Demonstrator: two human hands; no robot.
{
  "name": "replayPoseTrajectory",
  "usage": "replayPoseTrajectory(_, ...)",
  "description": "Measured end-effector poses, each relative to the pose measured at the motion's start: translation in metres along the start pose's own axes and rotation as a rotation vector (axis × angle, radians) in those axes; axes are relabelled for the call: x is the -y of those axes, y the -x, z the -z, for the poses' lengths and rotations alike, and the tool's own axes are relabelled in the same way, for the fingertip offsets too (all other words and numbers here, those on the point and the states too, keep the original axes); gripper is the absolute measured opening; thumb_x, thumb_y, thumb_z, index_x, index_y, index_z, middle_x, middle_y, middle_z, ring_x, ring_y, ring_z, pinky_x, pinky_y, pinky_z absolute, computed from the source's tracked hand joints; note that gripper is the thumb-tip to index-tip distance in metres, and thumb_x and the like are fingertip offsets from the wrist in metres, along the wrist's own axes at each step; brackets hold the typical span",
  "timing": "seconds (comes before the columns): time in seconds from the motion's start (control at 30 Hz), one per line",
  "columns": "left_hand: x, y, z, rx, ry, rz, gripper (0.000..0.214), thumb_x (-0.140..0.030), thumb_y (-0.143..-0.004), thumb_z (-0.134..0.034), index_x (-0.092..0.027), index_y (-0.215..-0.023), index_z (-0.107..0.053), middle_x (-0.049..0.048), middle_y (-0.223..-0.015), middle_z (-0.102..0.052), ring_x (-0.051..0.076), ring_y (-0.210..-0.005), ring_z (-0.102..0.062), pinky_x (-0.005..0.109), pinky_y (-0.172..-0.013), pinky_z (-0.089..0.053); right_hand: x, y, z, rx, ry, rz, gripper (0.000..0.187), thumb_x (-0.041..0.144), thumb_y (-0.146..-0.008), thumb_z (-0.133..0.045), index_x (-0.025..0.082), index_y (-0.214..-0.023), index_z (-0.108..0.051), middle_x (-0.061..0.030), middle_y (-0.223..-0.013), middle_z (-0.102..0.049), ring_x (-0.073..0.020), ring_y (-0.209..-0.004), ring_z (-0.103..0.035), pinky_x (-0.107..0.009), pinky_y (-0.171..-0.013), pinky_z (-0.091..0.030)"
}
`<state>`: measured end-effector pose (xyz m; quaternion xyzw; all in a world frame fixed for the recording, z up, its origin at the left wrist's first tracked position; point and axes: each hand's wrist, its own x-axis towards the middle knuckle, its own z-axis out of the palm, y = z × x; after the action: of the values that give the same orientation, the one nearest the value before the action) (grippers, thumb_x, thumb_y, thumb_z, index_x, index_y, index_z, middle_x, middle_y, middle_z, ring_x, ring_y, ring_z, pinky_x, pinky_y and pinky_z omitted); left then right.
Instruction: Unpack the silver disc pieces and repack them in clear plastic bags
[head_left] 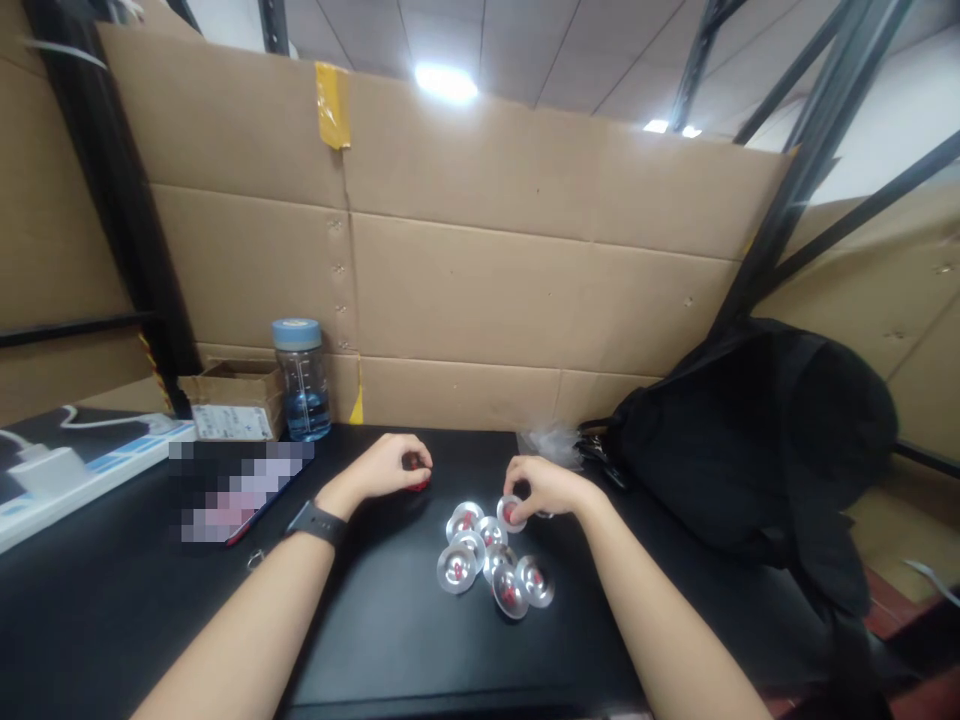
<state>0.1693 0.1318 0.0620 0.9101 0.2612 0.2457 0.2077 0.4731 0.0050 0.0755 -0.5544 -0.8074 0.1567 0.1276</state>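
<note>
My left hand [388,466], with a dark watch on its wrist, rests on the black table with its fingers curled round a small red thing [418,485], mostly hidden by the fingers. My right hand [546,484] is closed, its thumb and fingers pinching the edge of a round silvery disc [511,514] with a red centre. Just below and left of that disc lies a loose cluster of several similar silvery discs [456,568] with red marks, some overlapping. Part of another disc shows under my right hand.
A crumpled clear plastic bag [551,442] lies behind my right hand, beside a black backpack [750,430]. At the left are a water bottle [302,385], a small cardboard box [236,395], a blurred flat phone-like item [251,495] and a power strip [97,475]. Cardboard [487,280] walls the back.
</note>
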Motion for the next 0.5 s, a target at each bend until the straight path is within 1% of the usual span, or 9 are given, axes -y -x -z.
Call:
replayPoseTrajectory(0.1,-0.024,-0.002,-0.005,-0.049,-0.019,-0.074,0.015,-0.027,-0.08,-0.063,-0.02,-0.086,-0.074,0.0034,-0.087,-0.071,0.016,-0.076,-0.064,0.025,-0.072,-0.047,-0.004,0.002,0.004,-0.093,-0.042,-0.012,0.023,0.029,-0.064,-0.086,0.018,-0.079,-0.072,-0.0014,-0.094,-0.063,-0.0158,-0.083,-0.06,-0.025,-0.076,-0.045)
replayPoseTrajectory(0.13,-0.033,-0.003,-0.008,-0.055,-0.01,-0.104,0.015,-0.025,-0.08,-0.062,-0.02,-0.088,-0.074,0.0034,-0.087,-0.071,0.016,-0.076,-0.064,0.025,-0.072,-0.047,-0.004,0.002,0.005,-0.108,-0.059,-0.022,0.02,0.027,-0.066,-0.085,0.018,-0.076,-0.071,-0.0008,-0.09,-0.063,-0.0146,-0.079,-0.059,-0.024,-0.072,-0.045)
replayPoseTrajectory(0.2,-0.05,-0.003,-0.015,-0.08,0.037,-0.143,0.02,-0.022,-0.082,-0.06,-0.022,-0.099,-0.071,0.0026,-0.087,-0.071,0.016,-0.078,-0.064,0.025,-0.074,-0.047,-0.003,0.003,0.006,-0.139,-0.082,-0.031,0.016,0.024,-0.068,-0.082,0.017,-0.072,-0.068,0.0006,-0.081,-0.062,-0.013,-0.071,-0.057,-0.023,-0.066,-0.042)
replayPoseTrajectory(0.27,-0.066,-0.003,-0.023,-0.096,0.071,-0.178,0.024,-0.02,-0.085,-0.057,-0.024,-0.105,-0.069,0.0015,-0.088,-0.071,0.016,-0.08,-0.064,0.025,-0.076,-0.047,0.003,0.001,0.004,-0.214,-0.096,0.0,0.013,0.021,-0.072,-0.077,0.017,-0.068,-0.065,0.0,-0.081,-0.063,-0.0131,-0.071,-0.057,-0.023,-0.066,-0.042)
replayPoseTrajectory(0.33,-0.077,-0.002,-0.03,-0.108,0.093,-0.194,0.024,-0.02,-0.086,-0.056,-0.025,-0.106,-0.068,0.0018,-0.088,-0.07,0.016,-0.082,-0.064,0.026,-0.078,-0.047,0.013,-0.002,0.0,-0.311,-0.149,0.027,0.014,0.02,-0.075,-0.071,0.017,-0.066,-0.061,-0.0014,-0.084,-0.065,-0.0145,-0.074,-0.059,-0.025,-0.069,-0.044)
replayPoseTrajectory(0.4,-0.083,-0.002,-0.036,-0.129,0.111,-0.191,0.023,-0.02,-0.087,-0.056,-0.026,-0.107,-0.066,0.0027,-0.09,-0.069,0.017,-0.082,-0.063,0.027,-0.078,-0.048,0.026,-0.006,-0.006,-0.363,-0.287,0.031,0.017,0.024,-0.082,-0.066,0.017,-0.068,-0.058,-0.0022,-0.084,-0.067,-0.0157,-0.074,-0.061,-0.026,-0.068,-0.046)
replayPoseTrajectory(0.5,-0.087,-0.003,-0.042,-0.192,0.153,-0.197,0.017,-0.021,-0.087,-0.057,-0.026,-0.102,-0.065,0.0048,-0.094,-0.068,0.018,-0.084,-0.062,0.029,-0.079,-0.048,0.044,-0.012,-0.016,-0.366,-0.594,0.053,0.025,0.038,-0.088,-0.062,0.019,-0.074,-0.054,-0.0022,-0.087,-0.067,-0.0164,-0.072,-0.063,-0.028,-0.066,-0.051)
